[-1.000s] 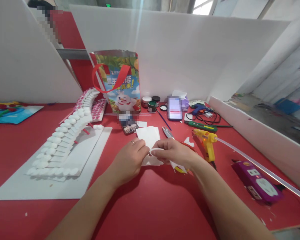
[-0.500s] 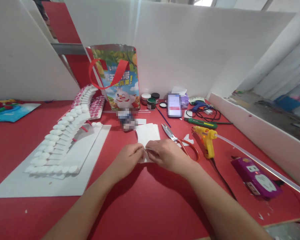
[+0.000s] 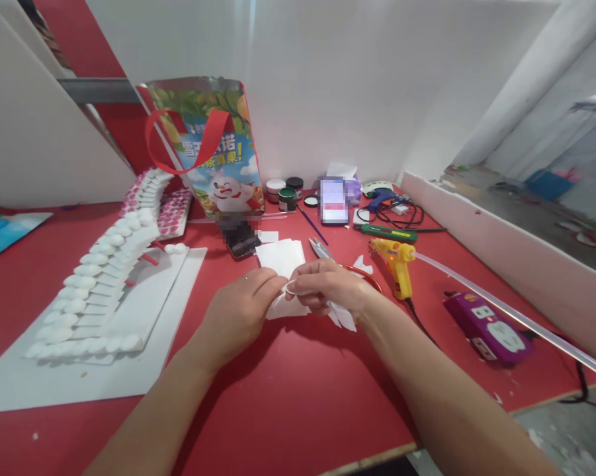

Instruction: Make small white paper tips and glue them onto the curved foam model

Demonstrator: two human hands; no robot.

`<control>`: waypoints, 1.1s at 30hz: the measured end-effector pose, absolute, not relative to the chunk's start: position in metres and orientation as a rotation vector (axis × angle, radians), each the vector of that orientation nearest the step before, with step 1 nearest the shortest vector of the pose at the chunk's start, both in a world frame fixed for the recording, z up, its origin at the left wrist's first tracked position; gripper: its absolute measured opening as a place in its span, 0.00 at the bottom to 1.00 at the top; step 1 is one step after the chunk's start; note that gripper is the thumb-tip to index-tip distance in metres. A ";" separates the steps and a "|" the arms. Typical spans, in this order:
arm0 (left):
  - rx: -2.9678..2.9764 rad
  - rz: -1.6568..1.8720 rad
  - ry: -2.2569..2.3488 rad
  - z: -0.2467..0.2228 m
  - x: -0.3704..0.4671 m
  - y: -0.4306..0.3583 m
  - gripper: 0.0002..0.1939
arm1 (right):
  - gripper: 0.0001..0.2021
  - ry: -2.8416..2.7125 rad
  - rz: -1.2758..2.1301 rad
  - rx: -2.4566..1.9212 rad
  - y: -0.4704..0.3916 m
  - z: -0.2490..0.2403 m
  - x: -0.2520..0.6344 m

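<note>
Compared with the frame half a second earlier, the right hand [image 3: 327,284] is turned so that a thin white piece [image 3: 291,287], seen edge-on there, now shows as a small curve, and a cut white flap [image 3: 344,317] appears below that hand; the whole view is also shifted slightly. The right hand pinches the thin white piece between thumb and forefinger. The left hand [image 3: 243,297] has its thumb and fingers drawn together at the left end of the same piece; the exact grip is hidden. The piece is held at the near part of a stack of white sheets [image 3: 280,254], in the middle of the red table [image 3: 278,403]. Status, as judged: the piece is curved but not fixed to anything visible, so this part appears unfinished. The stack remains as loose material. The white slatted model [image 3: 104,277], on a white board [image 3: 143,380] to the left, appears well advanced: rounded pads line its outer curve and front edge. Whether the piece belongs to it cannot be told. The scissors [image 3: 319,249] lie partly behind the right hand, near loose scraps [image 3: 363,266]; the yellow glue gun [image 3: 401,272] rests farther right, its indicator lit.
</note>
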State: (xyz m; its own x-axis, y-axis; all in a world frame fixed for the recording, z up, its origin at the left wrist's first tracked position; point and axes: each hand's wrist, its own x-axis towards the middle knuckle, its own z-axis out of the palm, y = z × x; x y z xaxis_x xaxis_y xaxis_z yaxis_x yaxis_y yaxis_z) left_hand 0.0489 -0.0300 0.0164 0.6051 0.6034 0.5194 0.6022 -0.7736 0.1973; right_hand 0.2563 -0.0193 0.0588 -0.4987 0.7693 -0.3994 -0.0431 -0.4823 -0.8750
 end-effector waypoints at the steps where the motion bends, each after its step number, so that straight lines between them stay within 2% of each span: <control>1: 2.815 0.885 1.054 0.017 0.049 -0.030 0.14 | 0.07 -1.165 2.028 -1.134 -0.019 0.059 0.257; 10: 2.621 0.746 0.966 0.023 0.050 -0.032 0.13 | 0.08 -1.543 1.864 -1.146 -0.019 0.057 0.261; 16: 2.221 0.738 0.990 0.030 0.050 -0.034 0.17 | 0.06 -1.985 1.323 -1.218 -0.024 0.060 0.258; 24: 1.622 0.857 1.131 0.021 0.058 -0.034 0.20 | 0.08 -2.265 0.598 -1.250 -0.032 0.047 0.243; 33: 1.628 0.845 1.218 0.019 0.062 -0.034 0.20 | 0.08 -2.414 0.450 -1.331 -0.032 0.047 0.244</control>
